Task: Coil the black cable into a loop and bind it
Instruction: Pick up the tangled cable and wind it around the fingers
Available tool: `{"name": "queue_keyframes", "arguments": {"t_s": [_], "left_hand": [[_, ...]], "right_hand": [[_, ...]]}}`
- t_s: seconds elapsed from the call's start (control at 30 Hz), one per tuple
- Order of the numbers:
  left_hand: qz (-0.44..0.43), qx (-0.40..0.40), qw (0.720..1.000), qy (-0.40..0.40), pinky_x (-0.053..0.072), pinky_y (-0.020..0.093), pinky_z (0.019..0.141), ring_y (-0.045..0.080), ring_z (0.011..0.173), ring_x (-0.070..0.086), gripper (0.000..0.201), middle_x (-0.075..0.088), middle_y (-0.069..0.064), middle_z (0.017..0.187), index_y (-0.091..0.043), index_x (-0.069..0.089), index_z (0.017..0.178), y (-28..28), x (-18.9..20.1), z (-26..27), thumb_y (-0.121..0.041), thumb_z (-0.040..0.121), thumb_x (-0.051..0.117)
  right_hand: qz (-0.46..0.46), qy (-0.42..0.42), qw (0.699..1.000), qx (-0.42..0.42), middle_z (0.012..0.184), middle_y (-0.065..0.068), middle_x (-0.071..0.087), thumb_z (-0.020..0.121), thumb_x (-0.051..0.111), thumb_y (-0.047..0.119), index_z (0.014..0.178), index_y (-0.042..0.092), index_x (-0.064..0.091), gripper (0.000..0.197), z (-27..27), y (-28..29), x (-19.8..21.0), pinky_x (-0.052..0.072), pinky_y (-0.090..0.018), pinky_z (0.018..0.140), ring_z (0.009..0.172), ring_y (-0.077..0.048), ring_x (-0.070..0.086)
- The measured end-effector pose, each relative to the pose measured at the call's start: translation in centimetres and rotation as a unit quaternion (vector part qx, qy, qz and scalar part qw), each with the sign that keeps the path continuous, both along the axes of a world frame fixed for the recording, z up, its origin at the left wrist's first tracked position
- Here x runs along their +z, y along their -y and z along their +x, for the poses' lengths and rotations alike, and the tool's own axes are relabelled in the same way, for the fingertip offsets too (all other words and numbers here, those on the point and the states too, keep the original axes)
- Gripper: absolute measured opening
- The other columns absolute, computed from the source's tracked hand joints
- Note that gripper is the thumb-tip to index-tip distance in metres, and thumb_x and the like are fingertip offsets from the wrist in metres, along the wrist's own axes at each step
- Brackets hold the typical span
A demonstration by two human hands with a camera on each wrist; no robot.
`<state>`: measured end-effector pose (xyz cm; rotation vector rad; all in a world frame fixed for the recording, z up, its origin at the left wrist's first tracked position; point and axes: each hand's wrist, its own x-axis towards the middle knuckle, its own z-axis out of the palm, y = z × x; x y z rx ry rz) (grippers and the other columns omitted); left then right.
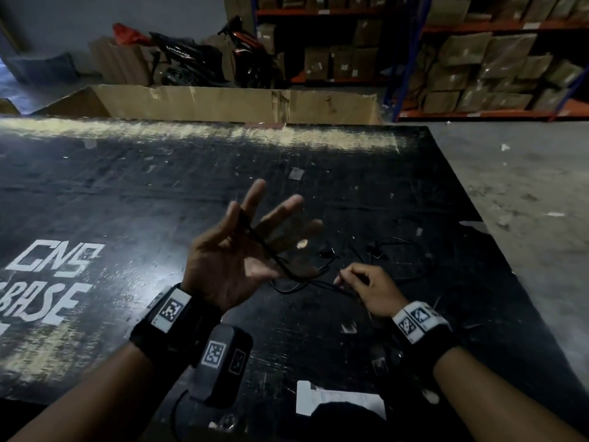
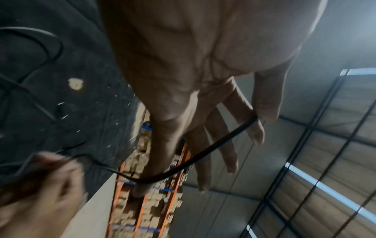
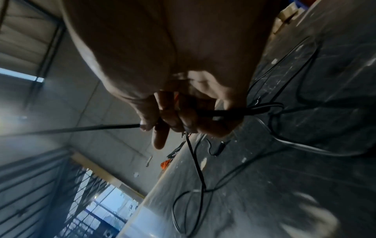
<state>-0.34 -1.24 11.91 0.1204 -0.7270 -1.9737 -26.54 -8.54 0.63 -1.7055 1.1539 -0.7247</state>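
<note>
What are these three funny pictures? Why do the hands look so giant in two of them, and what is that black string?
No machine here: a person wears three cameras. One sits on the head and looks down at both hands. One sits on each wrist, very close to the fingers, so they look giant. The string is a thin black cable. The left hand is raised with fingers spread, and the cable is pinched between thumb and forefinger and crosses the palm. The right hand pinches the same cable lower down. The rest of it lies in loose tangles on the scratched black table. A white paper label lies near the person.
</note>
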Motion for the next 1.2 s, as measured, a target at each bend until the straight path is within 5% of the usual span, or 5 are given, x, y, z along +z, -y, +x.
{"name": "queue_keyframes", "arguments": {"t_s": [0.2,0.4,0.77,0.9,1.2], "left_hand": [[-0.005,-0.107,0.982,0.156,0.02,0.078,0.116,0.049,0.148,0.035,0.042,0.055,0.015,0.154,-0.025,0.066,0.138,-1.7,-2.5,-4.0,-0.037,0.097,0.062],[0.095,-0.042,0.95,0.295,0.059,0.048,0.094,0.037,0.134,0.06,0.042,0.061,0.014,0.148,-0.015,0.062,0.141,-1.2,-3.4,-5.0,-0.027,0.103,0.048],[0.097,0.132,0.925,0.344,0.048,0.054,0.103,0.023,0.127,0.067,0.04,0.067,0.003,0.143,-0.034,0.067,0.135,2.5,-3.4,-4.9,-0.04,0.097,0.054],[0.105,0.188,0.941,0.261,0.042,0.059,0.109,0.023,0.133,0.061,0.039,0.06,0.004,0.151,-0.039,0.059,0.138,4.2,-1.6,-4.1,-0.04,0.103,0.043],[0.014,0.185,0.971,0.148,0.027,0.082,0.109,0.032,0.146,0.049,0.043,0.054,0.007,0.156,-0.04,0.057,0.14,6.4,4.6,-0.5,-0.045,0.099,0.044]], "right_hand": [[-0.068,0.024,0.997,-0.013,0.072,0.009,0.067,0.095,0.064,0.013,0.078,0.014,0.071,0.019,0.4,3.0,4.5,0.044,-0.008,0.066,0.064,0.011,0.06],[-0.135,0.066,0.988,-0.02,0.083,-0.009,0.08,0.08,0.082,0.011,0.084,0.005,0.081,0.008,0.5,2.0,9.9,0.062,-0.028,0.075,0.079,-0.018,0.077],[-0.172,0.038,0.984,-0.03,0.084,0.012,0.08,0.089,0.073,0.022,0.11,0.02,0.079,0.022,3.0,-3.6,9.8,0.06,-0.02,0.072,0.077,0.006,0.072],[-0.056,0.121,0.991,0.014,0.06,-0.003,0.068,0.099,0.059,0.011,0.125,0.02,0.071,0.03,3.2,-4.5,7.8,0.046,-0.018,0.058,0.058,-0.009,0.059],[0.158,0.242,0.957,-0.013,0.059,-0.006,0.046,0.09,0.063,0.023,0.09,0.019,0.083,0.021,1.6,-4.4,4.6,0.032,-0.017,0.042,0.043,-0.006,0.04]]}}
